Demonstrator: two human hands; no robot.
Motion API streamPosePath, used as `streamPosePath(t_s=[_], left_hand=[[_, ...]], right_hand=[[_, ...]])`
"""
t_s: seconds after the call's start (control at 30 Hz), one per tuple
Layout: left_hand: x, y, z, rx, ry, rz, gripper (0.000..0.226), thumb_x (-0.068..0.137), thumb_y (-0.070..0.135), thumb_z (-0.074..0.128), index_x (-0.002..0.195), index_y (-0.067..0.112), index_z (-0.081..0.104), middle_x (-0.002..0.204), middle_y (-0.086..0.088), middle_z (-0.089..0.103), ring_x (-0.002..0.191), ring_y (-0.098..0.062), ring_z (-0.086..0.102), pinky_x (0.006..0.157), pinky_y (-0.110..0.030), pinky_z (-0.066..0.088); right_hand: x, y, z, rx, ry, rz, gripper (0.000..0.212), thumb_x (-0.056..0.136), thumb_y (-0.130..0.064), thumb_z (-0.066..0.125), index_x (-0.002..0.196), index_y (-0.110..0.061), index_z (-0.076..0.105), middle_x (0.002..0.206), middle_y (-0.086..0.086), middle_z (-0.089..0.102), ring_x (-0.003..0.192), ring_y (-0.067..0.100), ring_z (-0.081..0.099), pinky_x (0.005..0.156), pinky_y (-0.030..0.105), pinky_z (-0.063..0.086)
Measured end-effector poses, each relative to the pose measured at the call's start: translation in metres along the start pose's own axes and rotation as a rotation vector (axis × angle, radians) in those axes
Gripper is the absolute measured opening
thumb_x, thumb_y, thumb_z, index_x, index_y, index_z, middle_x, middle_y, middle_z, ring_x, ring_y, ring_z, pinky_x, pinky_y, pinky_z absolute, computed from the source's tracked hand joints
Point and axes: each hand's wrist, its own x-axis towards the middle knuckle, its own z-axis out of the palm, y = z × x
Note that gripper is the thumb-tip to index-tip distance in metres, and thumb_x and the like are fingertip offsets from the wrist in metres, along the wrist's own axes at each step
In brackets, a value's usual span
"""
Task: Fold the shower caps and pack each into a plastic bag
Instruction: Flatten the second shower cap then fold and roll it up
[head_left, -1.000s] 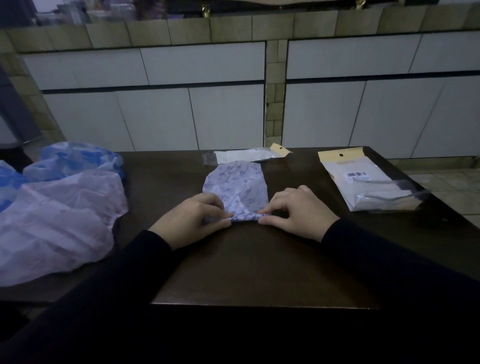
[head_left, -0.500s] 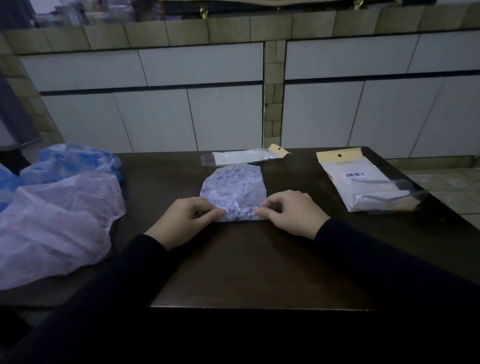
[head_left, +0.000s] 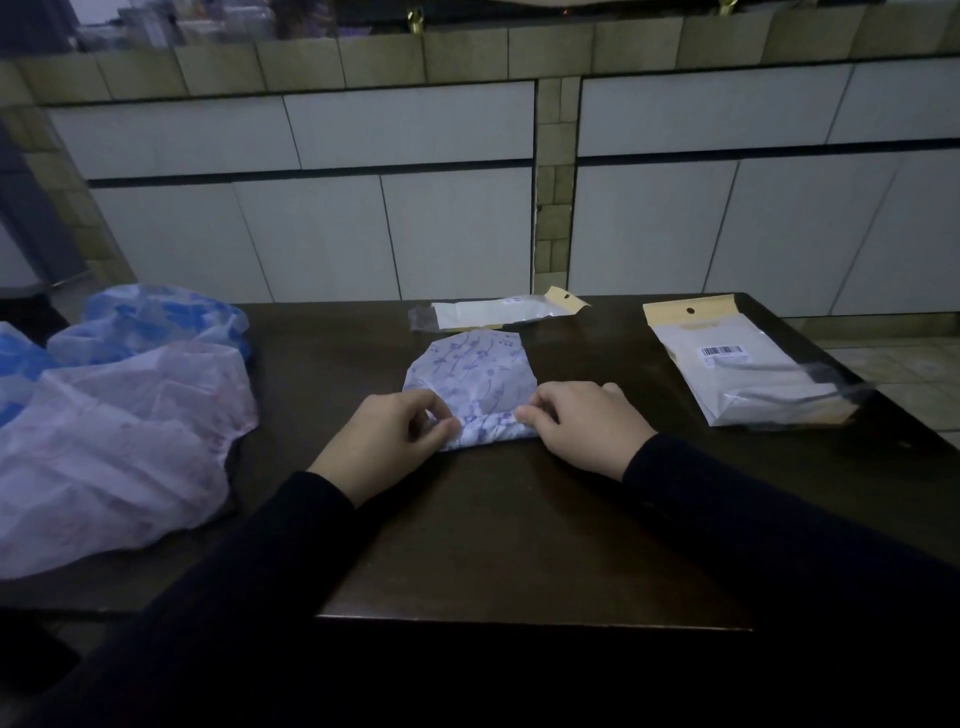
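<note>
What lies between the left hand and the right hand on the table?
In the head view, the rolled near edge of the patterned shower cap lies between left hand and right hand.

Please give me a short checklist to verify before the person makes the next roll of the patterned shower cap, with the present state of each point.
1. Both hands grip the rolled near edge: left hand and right hand pinch it at either end. Ok.
2. Patterned shower cap lies flat ahead of the roll. Ok.
3. Roll is even across its width. Cannot tell; the hands cover its ends.
4. An empty plastic bag waits within reach, just behind the cap. Ok.
5. Unfolded caps stay apart from the work, at the left. Ok.
6. The stack of bags on the right does not touch the cap. Ok.
</note>
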Motion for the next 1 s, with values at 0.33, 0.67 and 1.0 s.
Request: streamPosePath(t_s=[0.33,0.67,1.0], left_hand=[[-0.001,-0.001,0.003,0.26,0.103,0.5,0.019,0.085,0.015,0.061,0.099,0.02,0.072,0.1,-0.001,0.062,0.085,-0.017,0.056,0.067,-0.029,0.051],[0.0,-0.009,-0.003,0.035,-0.087,0.334,0.035,0.084,0.047,0.063,0.109,0.024,0.074,0.101,0.011,0.064,0.089,-0.001,0.061,0.079,-0.014,0.047],[0.003,-0.016,-0.005,-0.037,-0.069,0.192,0.025,0.08,0.04,0.073,0.099,0.026,0.077,0.093,0.014,0.062,0.085,0.001,0.059,0.073,-0.006,0.039]], right_hand=[[-0.009,0.001,0.011,-0.089,0.278,-0.038,0.025,0.092,-0.055,0.047,0.105,-0.036,0.056,0.096,-0.012,0.051,0.09,0.008,0.051,0.09,0.035,0.033],[-0.007,0.01,0.005,-0.213,0.148,-0.236,0.038,0.092,-0.06,0.042,0.119,-0.043,0.062,0.113,-0.021,0.059,0.101,0.007,0.045,0.094,0.037,0.025],[-0.003,0.017,-0.001,-0.291,0.146,-0.267,0.038,0.093,-0.06,0.04,0.122,-0.046,0.059,0.117,-0.023,0.063,0.097,0.006,0.044,0.092,0.036,0.021]])
